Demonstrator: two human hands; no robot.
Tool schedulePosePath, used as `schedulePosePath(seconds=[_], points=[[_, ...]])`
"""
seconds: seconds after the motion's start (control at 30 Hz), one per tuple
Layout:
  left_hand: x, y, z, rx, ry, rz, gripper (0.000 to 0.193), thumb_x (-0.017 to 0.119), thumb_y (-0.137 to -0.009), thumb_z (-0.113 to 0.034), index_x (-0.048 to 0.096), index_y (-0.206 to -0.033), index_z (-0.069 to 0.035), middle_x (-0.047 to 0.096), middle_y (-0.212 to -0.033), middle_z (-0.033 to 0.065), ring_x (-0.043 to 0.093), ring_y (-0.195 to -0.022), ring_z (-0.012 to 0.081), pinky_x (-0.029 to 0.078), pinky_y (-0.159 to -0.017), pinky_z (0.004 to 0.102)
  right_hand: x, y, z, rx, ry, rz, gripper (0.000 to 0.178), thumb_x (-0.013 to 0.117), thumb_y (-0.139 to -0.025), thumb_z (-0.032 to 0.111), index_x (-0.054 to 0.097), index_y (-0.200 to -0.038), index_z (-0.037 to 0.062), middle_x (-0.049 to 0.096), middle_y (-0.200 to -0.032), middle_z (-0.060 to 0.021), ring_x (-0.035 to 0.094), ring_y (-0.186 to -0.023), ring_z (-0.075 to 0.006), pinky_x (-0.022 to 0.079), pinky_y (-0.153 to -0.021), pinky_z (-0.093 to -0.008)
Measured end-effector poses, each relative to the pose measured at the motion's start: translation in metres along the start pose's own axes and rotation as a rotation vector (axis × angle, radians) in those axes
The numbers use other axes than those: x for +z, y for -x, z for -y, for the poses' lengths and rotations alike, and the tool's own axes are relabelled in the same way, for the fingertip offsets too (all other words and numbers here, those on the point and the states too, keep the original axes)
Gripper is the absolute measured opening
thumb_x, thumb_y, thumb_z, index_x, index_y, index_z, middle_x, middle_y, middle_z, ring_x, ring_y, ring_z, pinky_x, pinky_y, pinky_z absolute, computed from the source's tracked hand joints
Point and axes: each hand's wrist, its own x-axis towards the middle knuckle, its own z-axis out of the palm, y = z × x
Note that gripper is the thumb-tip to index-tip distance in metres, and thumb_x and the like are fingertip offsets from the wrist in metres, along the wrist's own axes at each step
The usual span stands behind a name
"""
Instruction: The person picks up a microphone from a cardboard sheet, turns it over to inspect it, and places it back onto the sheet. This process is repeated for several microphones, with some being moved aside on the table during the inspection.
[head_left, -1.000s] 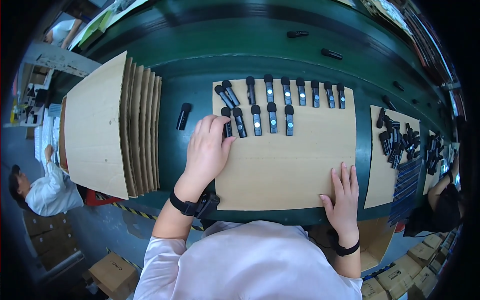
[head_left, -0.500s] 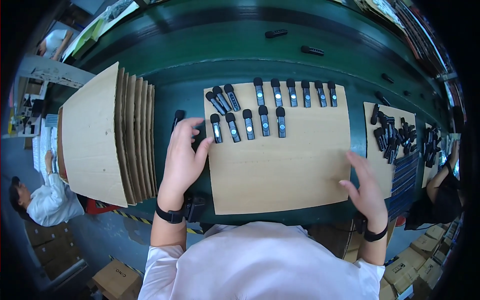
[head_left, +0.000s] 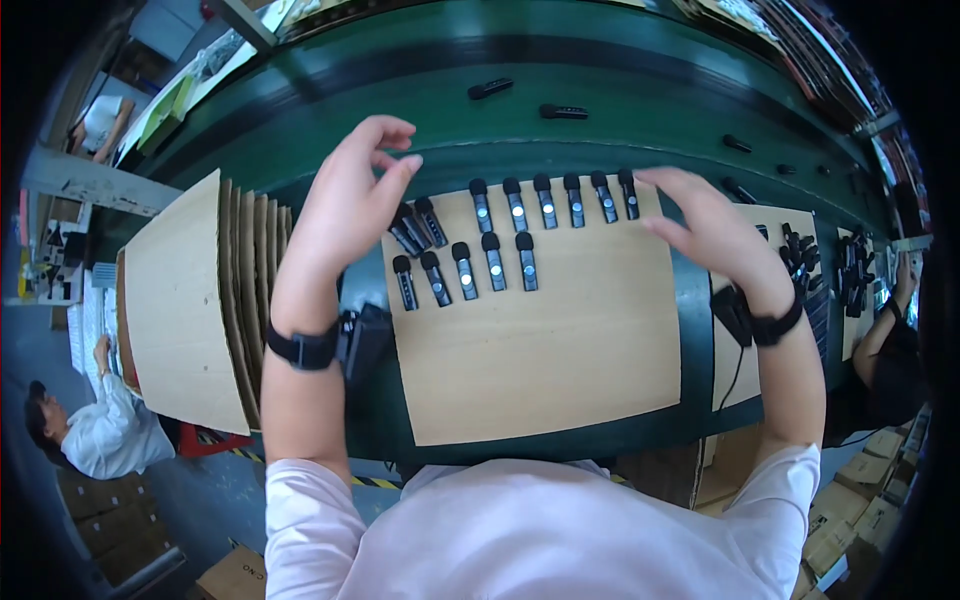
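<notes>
Green bench: both hands (head_left: 350,205) hover, seemingly empty, over black microphones (head_left: 480,262).

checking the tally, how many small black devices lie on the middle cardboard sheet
13 black devices on the middle cardboard sheet: six in the far row, five in the near row, two angled by the left hand, which may hide more.

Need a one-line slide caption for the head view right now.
Both bare hands, left hand and right hand, hover open above rows of small black devices on a cardboard sheet.
</notes>
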Motion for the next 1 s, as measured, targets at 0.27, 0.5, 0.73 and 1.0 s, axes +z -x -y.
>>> schedulePosePath(seconds=[0.27, 0.5, 0.73, 1.0], points=[[0.037, -0.123, 0.048, 0.001, -0.287, 0.209, 0.031, 0.068, -0.087, -0.015, 0.061, -0.113, 0.001, 0.068, -0.105, 0.0161, 0.067, -0.095, 0.0276, 0.052, -0.085, 0.0355, 0.013, -0.133, -0.013, 0.084, 0.174, 0.03, 0.045, 0.067, -0.09, 0.021, 0.055, -0.131, 0.0062, 0.059, -0.127, -0.0172, 0.055, -0.12, -0.0342, 0.046, -0.101, -0.0402], [0.076, -0.161, 0.071, -0.062, -0.489, 0.211, 0.036, 0.072, -0.084, -0.023, 0.062, -0.11, 0.0, 0.068, -0.103, 0.0188, 0.066, -0.096, 0.0336, 0.052, -0.086, 0.0396, 0.045, -0.186, -0.011, 0.087, 0.151, 0.048, 0.035, 0.07, -0.088, 0.02, 0.059, -0.118, 0.0057, 0.062, -0.115, -0.0162, 0.06, -0.107, -0.0334, 0.048, -0.094, -0.0408], [0.068, -0.177, 0.082, -0.072, -0.425, 0.195, 0.03, 0.071, -0.084, -0.021, 0.064, -0.106, -0.002, 0.069, -0.103, 0.0175, 0.065, -0.099, 0.0349, 0.052, -0.086, 0.0408, 0.027, -0.188, -0.012, 0.066, -0.102, 0.086, 0.024, 0.071, -0.087, 0.019, 0.062, -0.102, 0.0025, 0.067, -0.095, -0.0123, 0.064, -0.09, -0.0297, 0.051, -0.082, -0.0379], [0.048, -0.107, 0.015, 0.066, 0.358, -0.029, 0.027, 0.071, -0.084, -0.009, 0.066, -0.109, 0.0, 0.068, -0.092, 0.0082, 0.06, -0.078, 0.0105, 0.05, -0.07, 0.0254, 0.017, -0.086, 0.044, 0.006, -0.945, -0.098, 0.018, 0.066, -0.089, 0.001, 0.059, -0.105, 0.0001, 0.061, -0.101, -0.004, 0.059, -0.097, -0.0091, 0.049, -0.08, -0.024]])
